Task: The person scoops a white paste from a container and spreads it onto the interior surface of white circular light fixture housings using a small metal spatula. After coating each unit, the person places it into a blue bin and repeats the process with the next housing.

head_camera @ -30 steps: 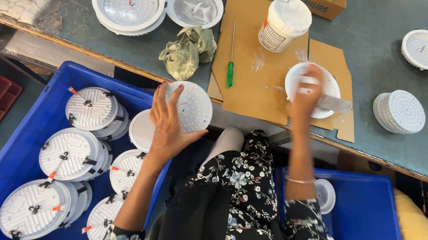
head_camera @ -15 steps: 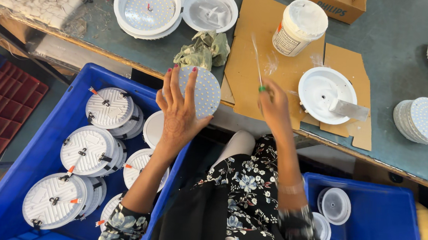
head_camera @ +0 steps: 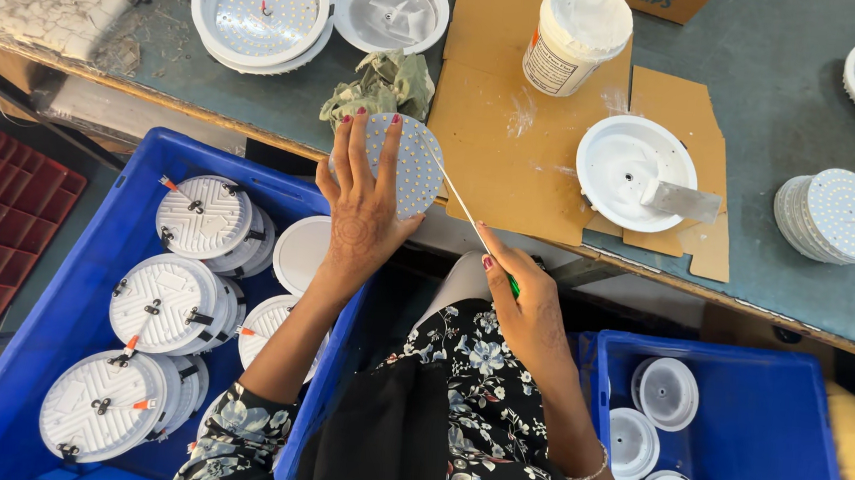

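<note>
My left hand holds up a round white LED disc against its palm, just in front of the bench edge. My right hand grips a green-handled screwdriver; its thin shaft slants up and left, and the tip touches the disc. On the brown cardboard sheet lie a white round lamp housing with a grey block resting in it, and a white tub of paste.
A blue crate at the left holds several white round lamp units. Another blue crate at the right holds white housings. A stack of LED discs, a crumpled rag and more housings lie on the bench.
My right hand left the housing on the cardboard, took the screwdriver, and brought it down to the disc. My left hand kept hold of the disc.
</note>
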